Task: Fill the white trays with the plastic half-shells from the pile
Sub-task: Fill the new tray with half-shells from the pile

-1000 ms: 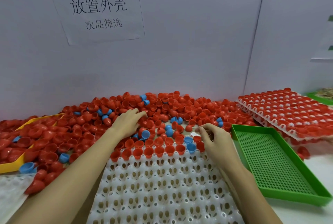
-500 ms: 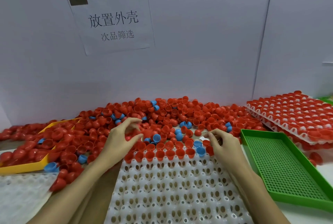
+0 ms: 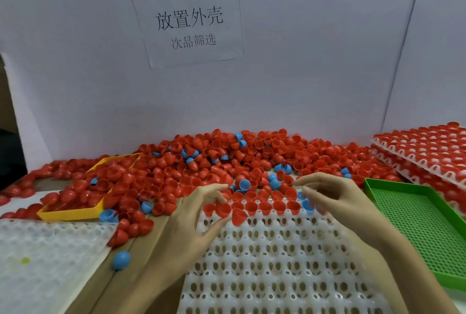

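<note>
A big pile of red half-shells (image 3: 252,157), with a few blue ones mixed in, lies against the back wall. In front of me is the white tray (image 3: 277,263); only its far row (image 3: 264,206) holds red shells, with a blue one (image 3: 307,204) at the right end. My left hand (image 3: 196,215) is at the tray's far-left corner, fingers curled around a red half-shell (image 3: 223,209). Another red shell (image 3: 238,215) lies tilted on the second row beside them. My right hand (image 3: 335,202) hovers over the far-right end of that row, fingers apart and holding nothing.
A green perforated tray (image 3: 416,225) sits at the right, with stacked trays full of red shells (image 3: 428,152) behind it. A yellow tray (image 3: 73,212) is half buried in shells at the left. Another white tray (image 3: 50,250) is at the near left, a loose blue shell (image 3: 121,259) beside it.
My left hand came back from the pile to the tray's far-left corner with a red shell. My right hand lifted off the row and spread its fingers. The view swung left.
</note>
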Available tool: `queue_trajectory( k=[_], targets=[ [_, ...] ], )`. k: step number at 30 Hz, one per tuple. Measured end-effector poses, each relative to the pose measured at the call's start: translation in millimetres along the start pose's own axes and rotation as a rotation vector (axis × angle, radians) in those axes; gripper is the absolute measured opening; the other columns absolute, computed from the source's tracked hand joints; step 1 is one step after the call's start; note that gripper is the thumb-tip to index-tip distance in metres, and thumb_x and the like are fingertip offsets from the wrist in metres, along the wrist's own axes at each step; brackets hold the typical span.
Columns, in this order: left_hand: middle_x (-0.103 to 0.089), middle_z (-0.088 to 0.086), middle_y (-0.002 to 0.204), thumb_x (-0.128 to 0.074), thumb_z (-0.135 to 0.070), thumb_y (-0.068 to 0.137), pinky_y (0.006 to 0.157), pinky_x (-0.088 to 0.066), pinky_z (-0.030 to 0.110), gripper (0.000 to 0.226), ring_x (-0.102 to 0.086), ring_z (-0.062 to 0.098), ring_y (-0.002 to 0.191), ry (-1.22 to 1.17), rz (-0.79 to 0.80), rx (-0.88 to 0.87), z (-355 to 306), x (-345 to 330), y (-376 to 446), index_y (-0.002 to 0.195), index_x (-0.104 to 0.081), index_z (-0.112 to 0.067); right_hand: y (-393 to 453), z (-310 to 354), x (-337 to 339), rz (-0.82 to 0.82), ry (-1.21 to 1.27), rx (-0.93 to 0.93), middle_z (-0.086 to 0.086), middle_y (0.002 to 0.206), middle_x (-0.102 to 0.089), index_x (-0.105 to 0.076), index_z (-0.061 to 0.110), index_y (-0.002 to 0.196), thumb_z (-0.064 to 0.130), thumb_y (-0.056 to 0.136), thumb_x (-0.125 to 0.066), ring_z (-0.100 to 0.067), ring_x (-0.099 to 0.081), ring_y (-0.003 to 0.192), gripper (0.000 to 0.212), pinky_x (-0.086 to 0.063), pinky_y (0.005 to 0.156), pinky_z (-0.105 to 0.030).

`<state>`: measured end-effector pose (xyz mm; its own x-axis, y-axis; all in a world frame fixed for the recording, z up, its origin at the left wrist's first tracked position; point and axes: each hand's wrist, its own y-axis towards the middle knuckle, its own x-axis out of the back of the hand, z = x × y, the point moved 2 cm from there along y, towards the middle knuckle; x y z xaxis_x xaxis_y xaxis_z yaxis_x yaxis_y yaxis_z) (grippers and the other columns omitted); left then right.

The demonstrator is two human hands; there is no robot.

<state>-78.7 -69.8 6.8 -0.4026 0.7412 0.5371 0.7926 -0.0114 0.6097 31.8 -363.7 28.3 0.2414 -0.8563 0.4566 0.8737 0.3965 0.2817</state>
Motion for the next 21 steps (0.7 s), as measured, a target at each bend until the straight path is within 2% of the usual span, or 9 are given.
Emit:
queue_trajectory(
  k=[3,5,8,11,16,21],
  targets=[
    [-0.066,-0.018,0.118,-0.079,-0.025,0.088,0.106,-0.043,0.015,0.057,-0.063,0.005,0.121,-0.055,0.001,-0.089,-16,-7,-3,0.137,-0.054,-0.039,-11,27,-19,0.406,0.212,0.008,0.002,0.123,-0.076,-0.07,0.037,0.13,0.033,0.101,-0.07,-0.018,-0.074,0.108,0.029,-0.059,0.09,-0.025],
    [-0.066,-0.016,0.116,-0.081,-0.02,0.088,0.106,-0.043,0.016,0.049,-0.064,0.007,0.119,-0.063,-0.006,-0.146,-24,-12,-3,0.131,-0.06,-0.03,-15,31,-36,0.524,0.247,-0.013,0.0,0.132,-0.072,-0.065,0.036,0.136,0.033,0.1,-0.072,-0.023,-0.074,0.113,0.036,-0.058,0.096,-0.03],
    [-0.067,-0.012,0.109,-0.084,-0.018,0.086,0.096,-0.051,0.022,0.028,-0.067,0.009,0.11,-0.011,-0.031,-0.241,-32,-15,-3,0.11,-0.069,-0.018,-16,29,-50,0.539,0.254,-0.015,-0.003,0.132,-0.071,-0.068,0.028,0.133,0.028,0.098,-0.076,-0.024,-0.074,0.113,0.036,-0.059,0.099,-0.04],
    [-0.065,-0.008,0.103,-0.084,-0.02,0.086,0.091,-0.054,0.023,0.017,-0.067,0.008,0.103,0.073,-0.026,-0.302,-33,-17,-4,0.095,-0.072,-0.014,-15,30,-52,0.494,0.296,0.015,-0.009,0.117,-0.076,-0.074,0.023,0.121,0.023,0.095,-0.08,-0.03,-0.076,0.105,0.027,-0.062,0.09,-0.037],
    [-0.06,-0.017,0.103,-0.082,-0.028,0.086,0.089,-0.049,0.015,0.012,-0.064,0.005,0.101,0.133,0.018,-0.149,-35,-13,-4,0.092,-0.073,-0.022,-13,28,-56,0.42,0.237,0.068,-0.006,0.108,-0.076,-0.075,0.028,0.109,0.027,0.085,-0.089,-0.031,-0.074,0.098,0.028,-0.063,0.091,-0.044],
    [-0.06,-0.019,0.11,-0.075,-0.026,0.093,0.098,-0.041,0.009,0.005,-0.059,0.003,0.115,0.073,0.063,-0.04,-37,-9,-3,0.092,-0.079,-0.024,-13,27,-59,0.491,0.281,0.114,-0.006,0.118,-0.076,-0.075,0.023,0.119,0.02,0.092,-0.083,-0.027,-0.073,0.108,0.028,-0.059,0.097,-0.037]
  ],
)
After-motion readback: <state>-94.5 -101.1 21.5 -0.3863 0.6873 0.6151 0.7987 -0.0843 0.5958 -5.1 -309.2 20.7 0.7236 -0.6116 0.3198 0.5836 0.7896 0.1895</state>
